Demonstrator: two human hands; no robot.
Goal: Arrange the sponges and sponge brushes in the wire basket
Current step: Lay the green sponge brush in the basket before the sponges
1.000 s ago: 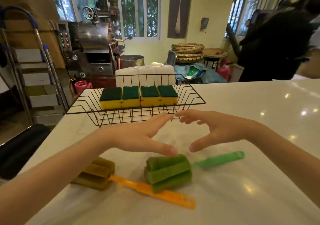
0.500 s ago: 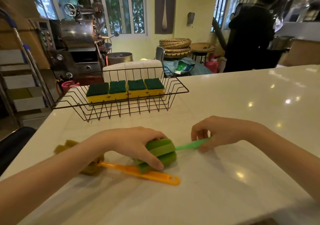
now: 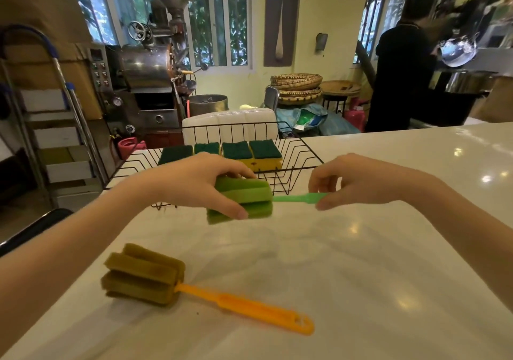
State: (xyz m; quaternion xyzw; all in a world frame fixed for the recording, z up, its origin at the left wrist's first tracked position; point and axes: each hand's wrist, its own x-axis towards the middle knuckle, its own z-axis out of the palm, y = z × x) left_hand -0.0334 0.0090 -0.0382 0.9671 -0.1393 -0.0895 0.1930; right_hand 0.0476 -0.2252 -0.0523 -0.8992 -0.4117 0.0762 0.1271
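You've got the green sponge brush with the slim green plastic handle (image 3: pixel 244 200) off the white marble worktop (image 3: pixel 361 262), carried by both hands. Left hand (image 3: pixel 191 185) has fingers clamped around the ribbed sponge head; right hand (image 3: pixel 358 179) pinches the far end of the handle. Long axis runs left-right, roughly parallel to the near rim of the black wire basket (image 3: pixel 302 157), and it sits just in front of that rim, about level with it. So the move looks like a straight push forward and down, no rotation needed.

Basket contents: 4 yellow sponges with dark green scouring tops (image 3: pixel 236 150), flat in a row along the back. The front strip looks free, and reads as long enough for the brush laid lengthwise.

The olive-brown sponge brush with the orange plastic handle (image 3: pixel 166 279) lies on the worktop near you, head left, handle pointing right, untouched. Left hand is nearer its head.
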